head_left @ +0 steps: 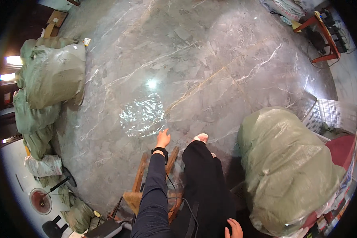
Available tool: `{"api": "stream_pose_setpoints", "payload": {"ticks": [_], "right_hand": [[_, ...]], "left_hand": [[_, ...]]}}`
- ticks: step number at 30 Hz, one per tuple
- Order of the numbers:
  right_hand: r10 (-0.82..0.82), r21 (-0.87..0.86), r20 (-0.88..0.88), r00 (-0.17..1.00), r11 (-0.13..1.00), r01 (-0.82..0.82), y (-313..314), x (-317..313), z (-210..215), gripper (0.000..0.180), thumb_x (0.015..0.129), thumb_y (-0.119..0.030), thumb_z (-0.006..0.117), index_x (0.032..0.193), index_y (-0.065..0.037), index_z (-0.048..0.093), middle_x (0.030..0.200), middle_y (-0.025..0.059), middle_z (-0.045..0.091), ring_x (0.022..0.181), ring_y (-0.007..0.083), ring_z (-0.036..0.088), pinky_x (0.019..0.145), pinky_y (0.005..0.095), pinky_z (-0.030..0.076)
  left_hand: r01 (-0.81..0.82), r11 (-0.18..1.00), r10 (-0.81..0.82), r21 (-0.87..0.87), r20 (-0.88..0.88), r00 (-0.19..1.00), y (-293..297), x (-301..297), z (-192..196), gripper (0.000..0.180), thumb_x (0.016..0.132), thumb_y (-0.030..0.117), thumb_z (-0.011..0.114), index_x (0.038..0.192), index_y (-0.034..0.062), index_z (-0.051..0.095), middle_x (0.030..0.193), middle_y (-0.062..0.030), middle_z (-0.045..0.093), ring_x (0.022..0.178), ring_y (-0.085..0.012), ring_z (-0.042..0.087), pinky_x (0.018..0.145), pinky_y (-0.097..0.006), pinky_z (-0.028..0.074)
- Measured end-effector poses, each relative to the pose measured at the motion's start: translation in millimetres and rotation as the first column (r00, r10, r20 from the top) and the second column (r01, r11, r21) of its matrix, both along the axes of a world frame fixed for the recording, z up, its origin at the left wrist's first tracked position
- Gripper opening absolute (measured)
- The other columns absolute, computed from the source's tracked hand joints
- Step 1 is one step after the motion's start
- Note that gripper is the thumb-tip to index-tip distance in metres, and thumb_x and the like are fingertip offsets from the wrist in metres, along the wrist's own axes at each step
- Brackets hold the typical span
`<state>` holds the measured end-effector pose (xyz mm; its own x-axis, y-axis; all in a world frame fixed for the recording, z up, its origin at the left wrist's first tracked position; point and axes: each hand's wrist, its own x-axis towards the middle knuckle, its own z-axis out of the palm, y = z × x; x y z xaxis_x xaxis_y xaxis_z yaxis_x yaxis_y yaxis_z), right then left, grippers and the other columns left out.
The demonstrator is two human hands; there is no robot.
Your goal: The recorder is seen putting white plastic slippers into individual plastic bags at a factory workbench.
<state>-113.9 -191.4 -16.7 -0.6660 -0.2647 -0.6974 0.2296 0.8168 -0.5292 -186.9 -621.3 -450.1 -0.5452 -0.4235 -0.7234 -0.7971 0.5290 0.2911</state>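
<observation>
My left hand (163,139), with a black band on its wrist, reaches forward and down, its fingers apart and nothing visible in them. Just beyond its fingertips a crinkled, shiny clear plastic sheet (142,115) lies on the floor; whether the fingers touch it I cannot tell. My right hand (234,229) is low at the bottom edge beside my black-trousered leg (204,178). Its visible fingers are spread and hold nothing that I can see; the rest of it is cut off. Under my left arm stands a wooden stool or chair frame (138,174).
Stuffed green woven sacks (55,75) are piled along the left. A large green sack (285,166) bulges close on my right, before a white plastic crate (333,115). At the far right stands a reddish wooden stool (327,39). A dark cable (192,214) hangs across my leg.
</observation>
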Motion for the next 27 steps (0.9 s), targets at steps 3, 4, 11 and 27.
{"api": "stream_pose_setpoints", "payload": {"ticks": [3, 4, 11, 27], "right_hand": [[-0.044, 0.039, -0.028, 0.999, 0.998, 0.045, 0.2, -5.5, -25.7, 0.036, 0.087, -0.007, 0.056, 0.122, -0.002, 0.052, 0.123, 0.0185, 0.053, 0.113, 0.0345, 0.052, 0.095, 0.0388, 0.042], [-0.098, 0.052, 0.013, 0.995, 0.994, 0.097, 3.9, -2.5, -34.6, 0.038, 0.087, -0.010, 0.057, 0.123, -0.002, 0.050, 0.125, 0.0187, 0.051, 0.115, 0.0356, 0.049, 0.097, 0.0406, 0.039], [-0.370, 0.073, 0.176, 0.912, 0.929, 0.362, 17.4, 11.6, -72.8, 0.052, 0.086, -0.022, 0.061, 0.131, -0.001, 0.044, 0.135, 0.0202, 0.043, 0.127, 0.0408, 0.036, 0.106, 0.0502, 0.027], [-0.210, -0.137, -0.258, 0.943, 0.974, 0.179, -36.1, -11.2, 78.0, 0.064, 0.078, -0.018, 0.063, 0.138, -0.011, 0.039, 0.137, 0.0206, 0.038, 0.122, 0.0355, 0.042, 0.100, 0.0445, 0.036]], "left_hand": [[0.040, 0.999, -0.039, -0.009, 0.081, 0.996, 6.9, -5.7, -55.2, 0.049, 0.085, 0.032, 0.057, 0.132, 0.0236, 0.048, 0.138, -0.0289, 0.036, 0.129, -0.0457, 0.032, 0.107, -0.050, 0.027], [0.003, 1.000, -0.006, 0.026, 0.106, 0.994, 10.9, -10.5, -71.5, 0.056, 0.087, 0.038, 0.055, 0.139, 0.0269, 0.039, 0.142, -0.0329, 0.026, 0.133, -0.0469, 0.025, 0.108, -0.053, 0.022], [-0.165, 0.985, 0.170, -0.042, 0.185, 0.968, 7.1, -3.0, -155.9, 0.071, 0.090, 0.037, 0.053, 0.148, 0.0284, 0.013, 0.143, -0.0398, 0.009, 0.133, -0.0501, 0.020, 0.109, -0.050, 0.021], [0.936, 0.349, -0.644, -0.043, -0.737, 0.206, 173.4, -55.4, 250.0, 0.003, 0.070, 0.004, 0.057, 0.070, 0.0045, 0.054, 0.068, -0.0155, 0.052, 0.070, -0.0373, 0.050, 0.062, -0.045, 0.038]]}}
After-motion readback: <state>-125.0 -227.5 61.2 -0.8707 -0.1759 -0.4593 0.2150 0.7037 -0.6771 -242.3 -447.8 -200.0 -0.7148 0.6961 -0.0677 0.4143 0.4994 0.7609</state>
